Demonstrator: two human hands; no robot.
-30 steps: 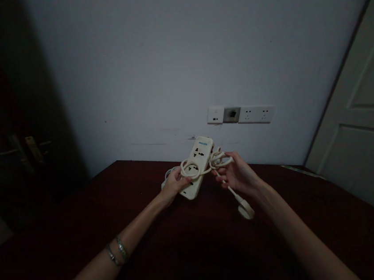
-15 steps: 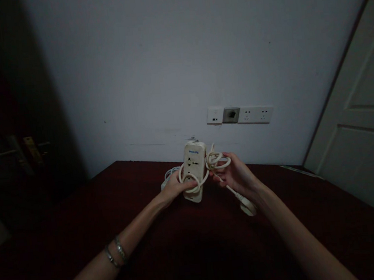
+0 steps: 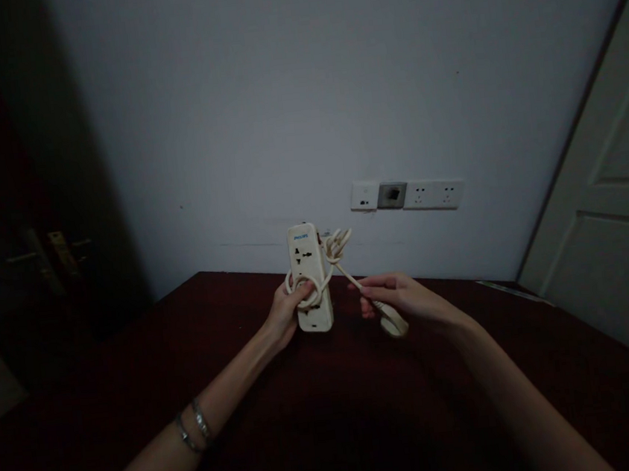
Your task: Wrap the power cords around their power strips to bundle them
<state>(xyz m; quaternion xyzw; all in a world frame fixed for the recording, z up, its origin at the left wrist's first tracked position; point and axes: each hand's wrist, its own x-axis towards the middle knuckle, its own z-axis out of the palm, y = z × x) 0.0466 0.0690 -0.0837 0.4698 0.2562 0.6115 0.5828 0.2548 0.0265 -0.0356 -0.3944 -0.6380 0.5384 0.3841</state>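
My left hand grips a cream power strip, held upright above the dark red table, with my thumb over its front and a loop of its cord around the body. A knotted bunch of that cord sticks out at the strip's upper right. My right hand pinches the cord lower down, close to its round plug, which hangs just below my fingers.
A row of wall sockets sits on the white wall behind the table. A dark door with a brass handle stands at the left, a white door at the right. Two bangles circle my left wrist.
The power strip has turned from tilted to upright and risen slightly. My right hand slid down the cord toward the plug, drawing the loops tighter into a knot beside the strip.
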